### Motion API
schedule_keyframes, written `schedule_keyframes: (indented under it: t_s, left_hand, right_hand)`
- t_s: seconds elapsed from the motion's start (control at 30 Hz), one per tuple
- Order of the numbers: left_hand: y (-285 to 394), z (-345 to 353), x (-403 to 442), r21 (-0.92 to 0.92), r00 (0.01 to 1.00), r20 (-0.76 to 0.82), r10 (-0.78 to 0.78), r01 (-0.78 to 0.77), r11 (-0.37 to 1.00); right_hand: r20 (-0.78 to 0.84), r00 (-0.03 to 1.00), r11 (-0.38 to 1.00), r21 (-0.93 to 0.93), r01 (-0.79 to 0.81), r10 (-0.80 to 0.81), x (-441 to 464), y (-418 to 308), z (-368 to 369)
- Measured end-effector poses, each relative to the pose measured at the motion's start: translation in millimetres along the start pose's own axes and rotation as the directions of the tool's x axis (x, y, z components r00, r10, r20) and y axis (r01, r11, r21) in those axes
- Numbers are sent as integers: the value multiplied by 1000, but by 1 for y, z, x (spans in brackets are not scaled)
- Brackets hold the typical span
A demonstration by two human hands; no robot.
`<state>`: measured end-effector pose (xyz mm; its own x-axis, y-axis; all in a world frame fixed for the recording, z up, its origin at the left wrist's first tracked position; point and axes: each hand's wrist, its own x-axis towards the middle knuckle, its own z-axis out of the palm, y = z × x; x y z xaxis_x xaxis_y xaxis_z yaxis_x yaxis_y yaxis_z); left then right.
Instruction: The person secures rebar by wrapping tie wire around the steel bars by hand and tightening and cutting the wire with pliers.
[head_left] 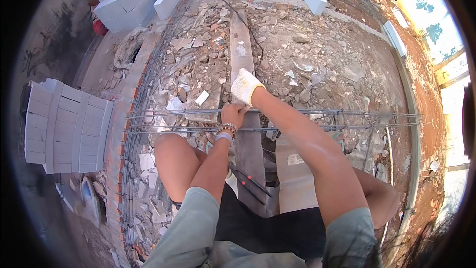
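Note:
Long thin steel bars point(188, 111) run across in front of me, side by side. My left hand point(233, 114) is bare, with bracelets at the wrist, and its fingers are closed at the far bars; what they pinch is too small to make out. Just beyond it is my right hand point(245, 87), in a white knitted glove, its fingers curled and mostly hidden by the glove's back. A wooden plank point(241, 44) passes under both hands. Pliers with black and red handles point(250, 184) lie on the plank between my legs.
Broken rubble point(198, 44) covers the ground around the plank. White blocks point(134, 0) are stacked at the back left, and a single block point(314, 0) stands at the back. A slatted white wooden piece point(69, 126) is at left. A dark cable point(229, 6) crosses the rubble.

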<state>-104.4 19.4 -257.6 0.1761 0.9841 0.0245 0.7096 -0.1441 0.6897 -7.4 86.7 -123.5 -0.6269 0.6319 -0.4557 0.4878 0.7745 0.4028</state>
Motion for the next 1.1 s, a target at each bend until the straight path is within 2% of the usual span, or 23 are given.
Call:
schedule_keyframes:
  t_s: [0.03, 0.13, 0.17, 0.2, 0.3, 0.33, 0.37, 0.47, 0.53, 0.63, 0.67, 0.7, 0.73, 0.8, 0.97, 1.0, 1.1]
  left_hand:
    - [2, 1, -2, -36, 997, 8, -74, 74, 997]
    - [-3, 3, 3, 310, 998, 48, -34, 17, 951]
    - [-38, 37, 10, 339, 953, -212, 214, -134, 931]
    - [-41, 33, 11, 342, 974, -116, 195, -145, 928]
    - [-24, 1, 13, 332, 980, 162, 119, -168, 928]
    - [-11, -8, 13, 242, 986, 145, 80, -114, 964]
    - [-10, -8, 13, 195, 988, 146, 49, -77, 978]
    - [-12, -12, 23, 153, 975, 220, -11, -24, 988]
    - [-15, -12, 27, 113, 965, 260, -10, -20, 993]
    - [-14, -14, 31, -3, 957, 288, -35, 38, 999]
    - [-13, -15, 31, -29, 956, 292, -35, 46, 999]
    - [-18, -9, 30, -73, 981, 184, 56, -43, 996]
    - [-21, -8, 31, -10, 977, 209, 33, -31, 999]
    - [-22, -9, 37, 108, 970, 242, -20, -6, 994]
    - [-11, -18, 40, 78, 965, 260, 40, -63, 995]
    - [-10, -19, 40, 68, 966, 253, 54, -73, 995]
    - [-11, -19, 40, -47, 959, 279, 55, -44, 998]
  right_hand:
    - [-74, 997, 1000, 14, 18, -17, -1, 2, 4]
    - [-399, 911, 991, 40, 127, -100, -17, -6, 12]
    - [-571, 819, 946, 228, 231, -62, -20, -13, 18]
    - [-704, 708, 925, 229, 303, -57, -32, -22, 13]
    - [-663, 740, 833, 467, 296, 109, -99, -51, -8]
    - [-654, 740, 798, 525, 295, 157, -116, -62, 3]
    - [-591, 795, 791, 547, 274, 133, -132, -76, 15]
    - [-310, 950, 741, 647, 179, 42, -176, -120, 47]
    - [-67, 996, 675, 738, 9, 60, -205, -149, 53]
    - [243, 943, 532, 779, -330, 228, -229, -202, 57]
    - [284, 923, 466, 801, -377, 258, -235, -217, 56]
    - [325, 903, 397, 817, -418, 282, -239, -233, 53]
    - [363, 882, 327, 829, -453, 300, -241, -243, 48]
    - [369, 882, 312, 835, -454, 294, -245, -258, 43]
    - [353, 881, 327, 831, -450, 315, -243, -275, 55]
    - [352, 885, 343, 826, -447, 305, -243, -274, 56]
    - [227, 883, 501, 753, -427, 412, -244, -268, 59]
